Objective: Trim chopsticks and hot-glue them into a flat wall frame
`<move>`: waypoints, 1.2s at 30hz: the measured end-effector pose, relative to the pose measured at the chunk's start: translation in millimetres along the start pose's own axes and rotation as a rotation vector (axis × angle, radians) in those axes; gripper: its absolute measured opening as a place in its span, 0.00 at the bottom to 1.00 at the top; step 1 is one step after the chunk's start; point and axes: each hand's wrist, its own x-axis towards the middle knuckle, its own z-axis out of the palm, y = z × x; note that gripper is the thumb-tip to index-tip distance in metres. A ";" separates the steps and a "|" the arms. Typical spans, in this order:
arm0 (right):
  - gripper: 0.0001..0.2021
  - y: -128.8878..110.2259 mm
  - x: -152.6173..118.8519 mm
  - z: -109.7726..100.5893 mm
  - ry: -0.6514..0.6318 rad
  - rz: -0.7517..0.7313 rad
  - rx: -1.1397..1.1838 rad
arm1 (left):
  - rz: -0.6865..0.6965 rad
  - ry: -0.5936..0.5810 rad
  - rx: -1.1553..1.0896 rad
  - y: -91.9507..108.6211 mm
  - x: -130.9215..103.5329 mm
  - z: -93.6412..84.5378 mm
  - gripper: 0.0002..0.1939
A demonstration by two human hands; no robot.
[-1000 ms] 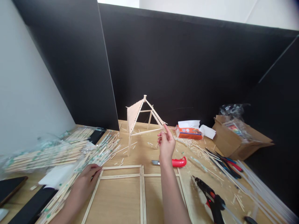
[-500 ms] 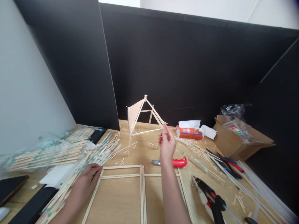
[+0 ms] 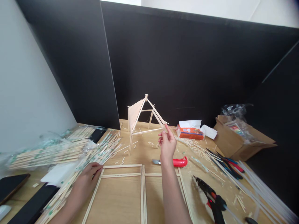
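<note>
A small house model of thin wooden sticks (image 3: 137,115) stands on the table, one roof slope covered with sticks and the other side showing bare rafters. My right hand (image 3: 167,144) reaches to its near right corner, index finger up against the roof edge and the other fingers curled round the corner post, which is mostly hidden. My left hand (image 3: 90,174) pinches the upper left corner of a flat stick frame (image 3: 122,166) lying on the table. Behind my right wrist rests a red utility knife (image 3: 180,162), blade out to the left.
Bagged wooden sticks (image 3: 53,152) cover the left side, near a phone (image 3: 14,186). To the right are a glue gun (image 3: 211,199), pliers (image 3: 231,165), clear glue sticks (image 3: 268,189), an orange tissue pack (image 3: 190,133) and a cardboard box (image 3: 245,143). A black panel (image 3: 187,71) stands behind.
Both hands keep their places on the house model and the flat frame. The whole view has shifted very slightly.
</note>
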 end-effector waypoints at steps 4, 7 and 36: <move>0.25 0.5 0.2 -0.4 -0.003 -0.007 -0.001 | 0.004 0.019 -0.008 1.6 0.9 -0.3 0.22; 0.25 -0.2 -0.1 0.5 -0.004 -0.014 -0.007 | 0.002 0.020 -0.007 2.2 1.5 -0.8 0.22; 0.27 -0.2 -1.1 4.7 0.047 0.001 -0.006 | -0.015 0.005 0.004 4.3 0.9 -1.3 0.22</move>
